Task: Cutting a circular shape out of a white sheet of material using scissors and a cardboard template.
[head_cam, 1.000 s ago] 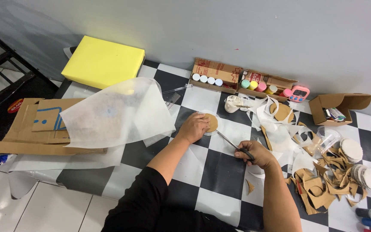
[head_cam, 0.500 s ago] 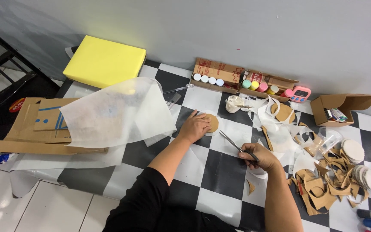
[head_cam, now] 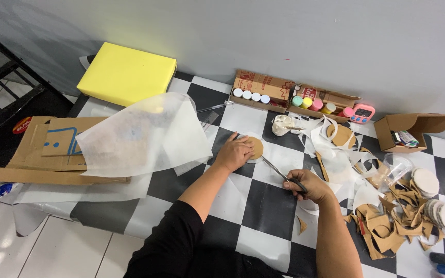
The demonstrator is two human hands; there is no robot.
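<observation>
Item, far left: flattened cardboard (head_cam: 42, 154) lies at the table's left end, with a large sheet of thin white paper (head_cam: 140, 136) over its right part. A yellow block (head_cam: 127, 72) sits behind them by the wall. None of this touches your hands.

Item, centre-left: your left hand (head_cam: 234, 153) lies flat, fingers (head_cam: 243, 141) close together, pressing down on a brown cardboard disc (head_cam: 256, 148) that rests on white paper on the checkered table (head_cam: 263, 206). Only the disc's right part shows past your fingertips; the rest lies under the hand.

Item, centre: scissors (head_cam: 279, 173) run on a slant from the disc's lower right edge down to your right hand (head_cam: 310, 186), which is curled tight about the handles. You cannot tell from this view whether the blades are apart or closed.

Risks, as a judgement: the blade tips lie just beside your left fingertips, so a slip along the disc's edge could nick them. The disc is held by pressure alone on slick paper; it could skid and spoil the cut.

Item, back: two open boxes of small paint pots (head_cam: 284, 98) and a pink timer (head_cam: 361, 113) stand well apart from the hands.

Item, right: a heap of cardboard scraps (head_cam: 392, 221) and stacked round pieces (head_cam: 441, 213) lies near your right forearm; a sweep of the elbow could scatter it.
</observation>
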